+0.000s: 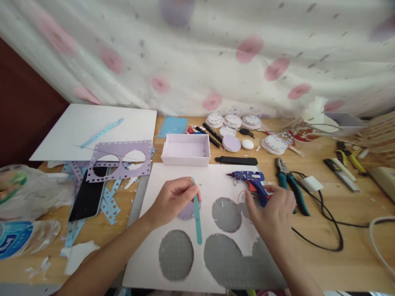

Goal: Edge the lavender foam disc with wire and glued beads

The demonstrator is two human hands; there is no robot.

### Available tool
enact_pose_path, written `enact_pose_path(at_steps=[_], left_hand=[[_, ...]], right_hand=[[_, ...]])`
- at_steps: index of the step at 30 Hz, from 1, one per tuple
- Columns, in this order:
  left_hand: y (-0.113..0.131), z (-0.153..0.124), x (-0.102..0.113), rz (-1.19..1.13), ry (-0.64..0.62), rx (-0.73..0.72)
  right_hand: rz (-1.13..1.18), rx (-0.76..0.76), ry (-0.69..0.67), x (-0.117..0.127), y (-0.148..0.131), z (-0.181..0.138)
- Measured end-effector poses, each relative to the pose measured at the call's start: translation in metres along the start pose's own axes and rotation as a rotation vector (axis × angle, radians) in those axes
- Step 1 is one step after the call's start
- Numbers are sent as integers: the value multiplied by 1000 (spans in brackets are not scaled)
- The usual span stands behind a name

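Observation:
My left hand point(177, 199) pinches a narrow teal strip point(197, 224) between thumb and fingers, its lower end pointing toward me. Beneath that hand a round purple disc point(184, 213) is partly covered. My right hand point(274, 209) is at the handle of a blue hot glue gun point(251, 177), thumb and fingers apart on either side; the fingers look close to or touching the handle. The gun lies with its nozzle to the left. Under both hands is a white board point(145, 255) with several round cut-outs, over a grey mat point(228, 263).
Behind the board stand an open pale lilac box point(185, 160) and a black marker-like bar point(236, 160). Teal-handled pliers point(293, 189) and a black cable point(333, 224) lie right. Left are a phone point(88, 197), punched purple sheet point(120, 174) and plastic bottle point(40, 236). Stacked discs point(274, 144) sit behind.

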State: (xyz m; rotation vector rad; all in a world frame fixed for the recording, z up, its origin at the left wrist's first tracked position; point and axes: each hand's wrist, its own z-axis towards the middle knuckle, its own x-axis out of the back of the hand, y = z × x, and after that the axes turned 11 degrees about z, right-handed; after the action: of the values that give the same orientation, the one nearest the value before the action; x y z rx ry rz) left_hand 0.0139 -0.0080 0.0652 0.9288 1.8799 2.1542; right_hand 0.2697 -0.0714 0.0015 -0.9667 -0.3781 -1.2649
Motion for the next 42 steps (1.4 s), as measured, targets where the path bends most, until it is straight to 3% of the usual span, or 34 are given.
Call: enact_pose_path(at_steps=[5, 9, 13, 17, 21, 25, 42], left_hand=[[-33, -5, -6, 35, -117, 45], [-51, -8, -9, 53, -126, 38], [-55, -4, -10, 77, -123, 50], [-56, 1, -8, 97, -117, 53], [-58, 4, -6, 106, -104, 48], [-61, 5, -6, 119, -101, 35], [-64, 6, -12, 156, -43, -51]], right_hand=[[-300, -122, -218, -16, 32, -8], [-305, -162, -253, -23, 43, -6], [-142, -230, -221, -17, 42, 3], [223, -417, -183, -14, 22, 15], [610, -422, -250, -24, -9, 22], [814, -409, -324, -38, -25, 15], [779, -410, -383, -51, -18, -2]])
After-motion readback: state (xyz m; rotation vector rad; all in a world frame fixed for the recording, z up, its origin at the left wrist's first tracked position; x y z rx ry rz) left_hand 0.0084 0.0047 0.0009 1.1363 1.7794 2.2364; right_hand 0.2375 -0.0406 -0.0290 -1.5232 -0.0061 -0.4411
